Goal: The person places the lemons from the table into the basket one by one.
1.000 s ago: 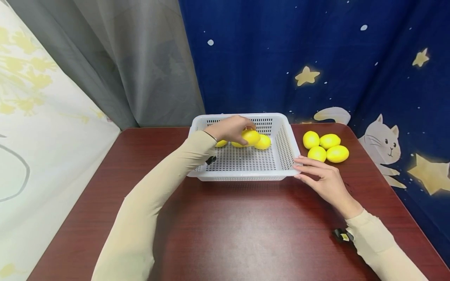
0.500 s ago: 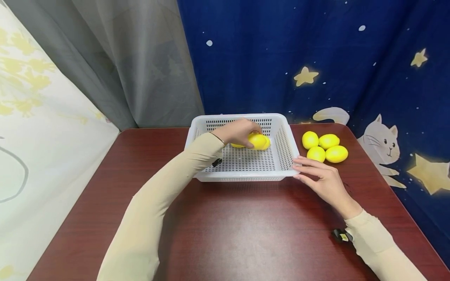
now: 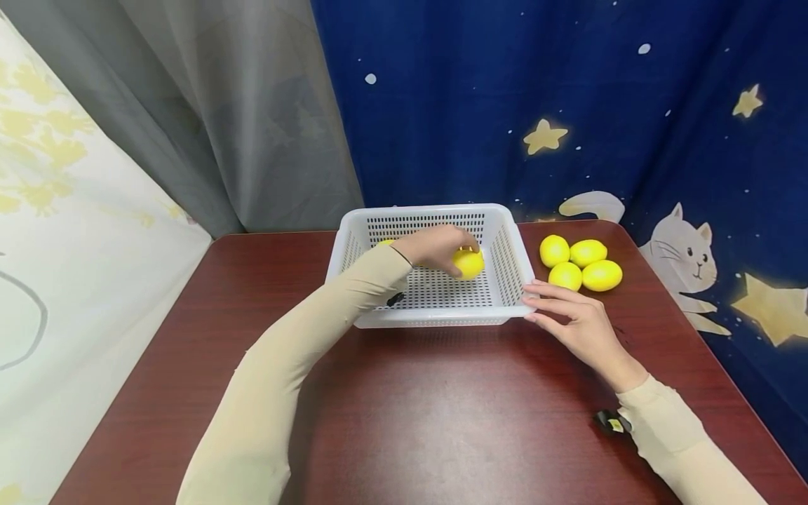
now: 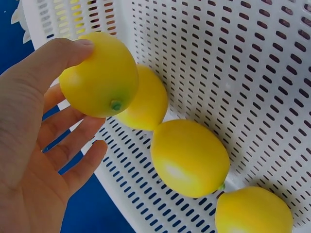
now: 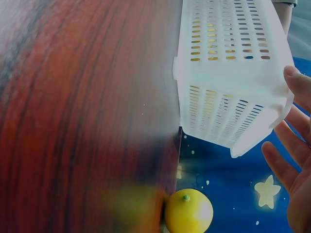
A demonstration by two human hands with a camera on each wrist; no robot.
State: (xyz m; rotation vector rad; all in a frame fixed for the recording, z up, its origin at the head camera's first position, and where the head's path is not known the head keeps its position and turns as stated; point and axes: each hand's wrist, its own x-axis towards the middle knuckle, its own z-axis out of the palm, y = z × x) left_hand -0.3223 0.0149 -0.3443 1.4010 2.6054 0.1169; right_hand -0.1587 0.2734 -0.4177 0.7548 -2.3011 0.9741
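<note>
Inside a white perforated plastic basket point(image 3: 435, 315), my left hand point(image 3: 432, 245) holds a lemon point(image 3: 468, 265) between thumb and fingers. The left wrist view shows this lemon point(image 4: 102, 75) raised over the row, its green tip toward the camera. Three more lie in a line on the basket floor: a partly covered lemon point(image 4: 148, 99), a middle lemon point(image 4: 189, 158) and a lower lemon point(image 4: 252, 213). From the head, the left hand hides most of that row. At the basket's front right corner, my right hand point(image 3: 577, 319) holds the rim point(image 5: 286, 104) between thumb and fingertips.
Several lemons point(image 3: 566, 276) sit grouped on the dark red table point(image 3: 442, 421), right of the basket. Behind the table hang a grey curtain point(image 3: 278, 105) and a blue star-patterned curtain point(image 3: 442, 105). A pale patterned cloth point(image 3: 76, 280) borders the left side.
My left hand has moved right and slightly nearer with the held lemon, lowering toward the basket's right end. The right hand keeps its place on the rim.
</note>
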